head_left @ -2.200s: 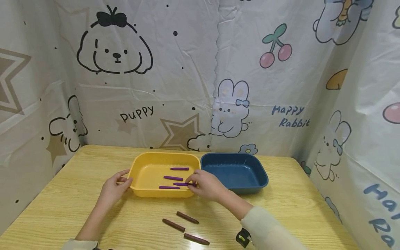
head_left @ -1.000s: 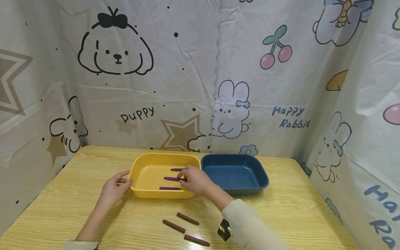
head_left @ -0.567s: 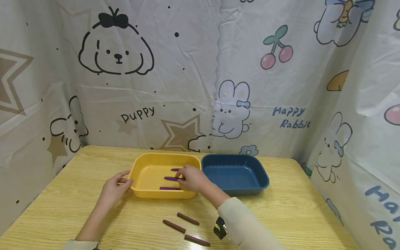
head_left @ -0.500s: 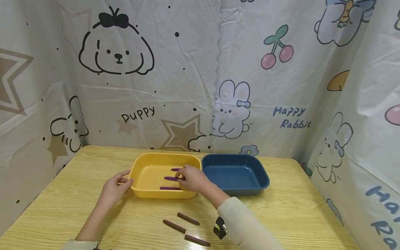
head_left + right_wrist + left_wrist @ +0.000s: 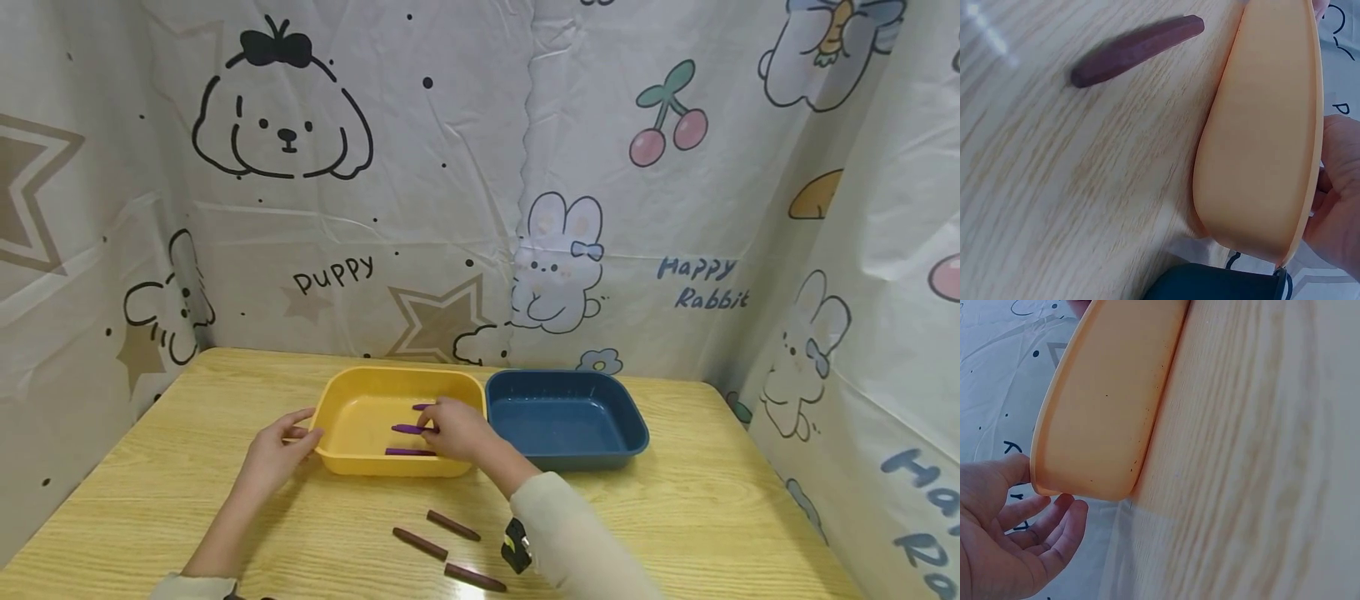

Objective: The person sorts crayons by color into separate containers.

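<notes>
My left hand (image 5: 276, 450) holds the left end of the yellow tray (image 5: 390, 465), thumb and fingers at its rim; in the left wrist view the thumb meets the rim and bent fingers lie by the end wall (image 5: 1085, 469). Inside the tray, my right hand (image 5: 459, 429) pinches a purple crayon (image 5: 406, 429), whose right end the fingers cover. Two more purple crayons show: one behind it (image 5: 422, 407), partly hidden, and one by the front wall (image 5: 408, 452). In the right wrist view the tray wall (image 5: 1260, 144) hides what the fingers hold.
A dark blue tray (image 5: 566, 460) stands against the yellow tray's right side. Three brown crayons lie on the wooden table in front: one at the back (image 5: 453, 525), one at the left (image 5: 419, 543), one at the front (image 5: 475, 577). A printed curtain (image 5: 450, 150) hangs behind.
My right hand has moved left and slightly back within the yellow tray, to the middle purple crayon, which has shifted slightly left. The purple crayon it held earlier is out of sight. My left hand stays put.
</notes>
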Available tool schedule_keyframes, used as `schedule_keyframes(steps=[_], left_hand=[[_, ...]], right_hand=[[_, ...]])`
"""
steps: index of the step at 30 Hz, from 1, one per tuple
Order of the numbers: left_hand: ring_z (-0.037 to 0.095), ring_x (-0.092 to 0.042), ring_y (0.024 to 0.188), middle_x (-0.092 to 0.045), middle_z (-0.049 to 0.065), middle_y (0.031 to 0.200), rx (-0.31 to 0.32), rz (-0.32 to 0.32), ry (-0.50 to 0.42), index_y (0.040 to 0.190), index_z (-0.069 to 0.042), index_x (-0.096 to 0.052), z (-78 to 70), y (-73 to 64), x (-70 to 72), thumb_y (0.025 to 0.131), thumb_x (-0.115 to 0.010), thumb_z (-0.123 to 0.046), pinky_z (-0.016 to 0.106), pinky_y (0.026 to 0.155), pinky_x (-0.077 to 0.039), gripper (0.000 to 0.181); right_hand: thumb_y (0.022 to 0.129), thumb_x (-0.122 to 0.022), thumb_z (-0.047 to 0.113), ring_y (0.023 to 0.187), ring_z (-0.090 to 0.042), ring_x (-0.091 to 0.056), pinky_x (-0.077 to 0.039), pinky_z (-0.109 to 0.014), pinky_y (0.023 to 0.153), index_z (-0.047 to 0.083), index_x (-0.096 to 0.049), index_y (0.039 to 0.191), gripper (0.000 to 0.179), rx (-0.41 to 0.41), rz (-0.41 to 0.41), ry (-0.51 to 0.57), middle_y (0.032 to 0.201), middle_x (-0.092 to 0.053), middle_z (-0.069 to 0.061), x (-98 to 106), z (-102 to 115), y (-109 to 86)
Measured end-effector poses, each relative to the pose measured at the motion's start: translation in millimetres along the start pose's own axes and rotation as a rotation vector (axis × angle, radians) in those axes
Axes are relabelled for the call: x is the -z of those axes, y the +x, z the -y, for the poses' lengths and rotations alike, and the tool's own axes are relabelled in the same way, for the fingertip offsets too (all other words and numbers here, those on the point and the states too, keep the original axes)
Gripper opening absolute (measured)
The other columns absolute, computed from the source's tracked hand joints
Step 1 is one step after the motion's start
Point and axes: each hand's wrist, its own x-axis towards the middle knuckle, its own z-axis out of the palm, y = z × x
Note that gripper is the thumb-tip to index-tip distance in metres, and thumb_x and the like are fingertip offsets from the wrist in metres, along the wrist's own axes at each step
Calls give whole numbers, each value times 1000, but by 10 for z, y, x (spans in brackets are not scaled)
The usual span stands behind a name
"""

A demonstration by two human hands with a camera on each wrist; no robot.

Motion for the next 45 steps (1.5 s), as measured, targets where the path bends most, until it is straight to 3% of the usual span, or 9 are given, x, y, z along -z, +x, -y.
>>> schedule_keyframes(steps=[16, 27, 45], left_hand=[[21, -64, 84, -59, 23, 110, -2, -1, -8, 138, 2, -41, -8, 7, -2, 94, -57, -26, 28, 69, -55, 54], [22, -64, 86, -59, 23, 111, -12, -5, -2, 138, 1, -42, 9, 15, -10, 94, -56, -26, 27, 69, -55, 53], [22, -64, 83, -59, 24, 111, -9, -3, 23, 138, 1, -41, 0, 12, -17, 94, -55, -27, 27, 68, -54, 54]], right_hand=[[89, -64, 21, 72, -6, -52, -46, -18, 68, 15, -71, 102, 16, -23, 6, 20, 87, -60, 2, -40, -5, 39], [91, -59, 26, 92, -15, -60, -51, -28, 78, 14, -69, 107, 22, -48, -13, 28, 102, -62, -2, 115, -58, -44], [90, -62, 25, 91, -21, -61, -51, -32, 72, 14, -71, 101, 18, -39, -145, 103, 98, -65, -7, 317, -298, -222]])
